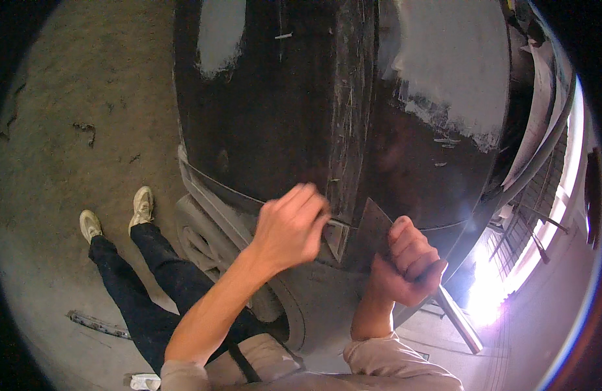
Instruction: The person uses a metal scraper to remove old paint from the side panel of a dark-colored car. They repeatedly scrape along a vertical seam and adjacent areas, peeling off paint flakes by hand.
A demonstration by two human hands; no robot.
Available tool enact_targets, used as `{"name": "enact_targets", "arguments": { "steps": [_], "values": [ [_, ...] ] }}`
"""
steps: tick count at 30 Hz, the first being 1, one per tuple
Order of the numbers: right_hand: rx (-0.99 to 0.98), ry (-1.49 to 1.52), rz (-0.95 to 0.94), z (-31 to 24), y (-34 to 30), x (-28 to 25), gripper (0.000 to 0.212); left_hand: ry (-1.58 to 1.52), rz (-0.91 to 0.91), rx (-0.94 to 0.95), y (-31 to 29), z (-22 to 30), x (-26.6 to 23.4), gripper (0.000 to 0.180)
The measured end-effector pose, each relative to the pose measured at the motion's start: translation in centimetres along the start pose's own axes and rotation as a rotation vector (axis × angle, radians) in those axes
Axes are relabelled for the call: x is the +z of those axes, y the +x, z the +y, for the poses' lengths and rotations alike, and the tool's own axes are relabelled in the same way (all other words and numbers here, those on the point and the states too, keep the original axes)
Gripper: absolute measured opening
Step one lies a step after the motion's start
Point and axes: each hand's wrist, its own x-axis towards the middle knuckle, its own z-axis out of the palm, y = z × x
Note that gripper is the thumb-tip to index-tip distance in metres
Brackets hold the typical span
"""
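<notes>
My left hand (289, 227), slightly smeared by motion, is closed at the edge of a dark car body panel (268, 130). Between its fingers and thumb juts a thin, pointed spreader blade (338, 241), partly hidden by the hand. To the right, my right hand (410, 264) is wrapped around a flat dark filler spreader plate (369, 225), its corner pointing up. The two blades are close together over the panel's lower edge. A scuffed, scratched strip (350, 124) runs up the panel above my left hand.
Grey filler patches (451, 65) coat the panel's upper right, with another patch (221, 36) at upper left. A wheel (200, 238) sits below left. A metal tube (457, 319) slants below my right hand. My shoes (143, 205) stand on the concrete floor (86, 78).
</notes>
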Motion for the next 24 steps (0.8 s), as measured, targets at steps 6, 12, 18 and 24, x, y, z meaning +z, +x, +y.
{"name": "enact_targets", "arguments": {
  "steps": [6,12,18,24],
  "values": [
    [0.010,0.001,-0.116,0.8,0.5,0.9,0.050,-0.176,0.611,-1.001,-9.5,-8.6,-12.5,0.035],
    [-0.032,-0.091,-0.172,2.1,0.2,0.9,0.048,0.223,0.773,-0.694,-16.4,-14.4,-21.8,0.014],
    [-0.027,-0.153,-0.182,3.2,0.2,0.6,0.048,0.195,0.772,-0.930,-18.0,-14.2,-21.8,0.014],
    [-0.046,-0.058,-0.123,4.5,0.6,1.1,0.049,0.005,0.592,-0.768,-12.7,-9.2,-14.1,0.013]
  ]
}}
